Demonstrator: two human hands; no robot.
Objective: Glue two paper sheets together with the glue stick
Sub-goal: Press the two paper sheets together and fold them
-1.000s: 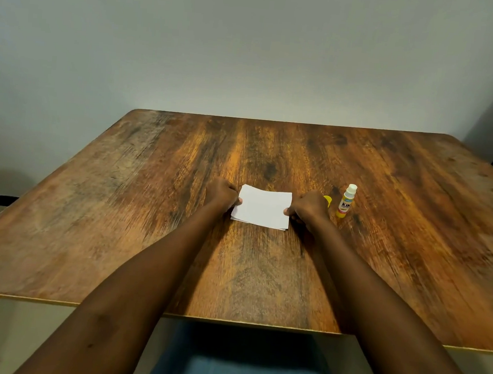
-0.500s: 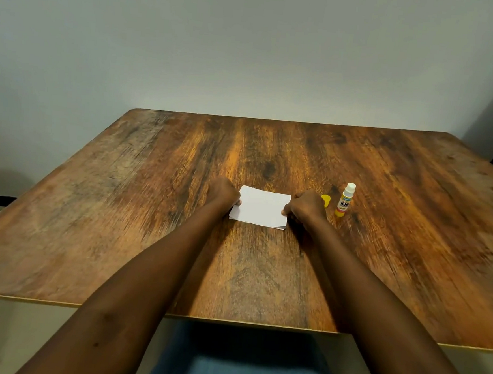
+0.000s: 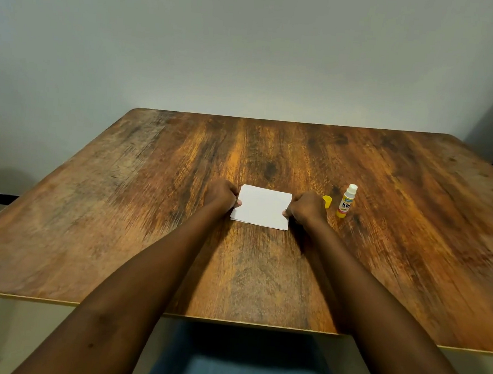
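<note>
White paper sheets (image 3: 263,206) lie stacked flat in the middle of the wooden table (image 3: 120,206). My left hand (image 3: 221,196) is curled at the stack's left edge, thumb on the paper. Curled the same way, my right hand (image 3: 307,208) grips the right edge. An uncapped glue stick (image 3: 346,201), white with a yellow base, stands upright to the right of my right hand. Its yellow cap (image 3: 327,201) rests on the table between that hand and the stick.
A plain grey wall rises behind the table's far edge. The near table edge (image 3: 229,319) runs across below my forearms, with blue fabric on my lap beneath it.
Both hands stay at the paper's edges; the whole scene has shifted only slightly in the view. The glue stick and cap have not moved.
</note>
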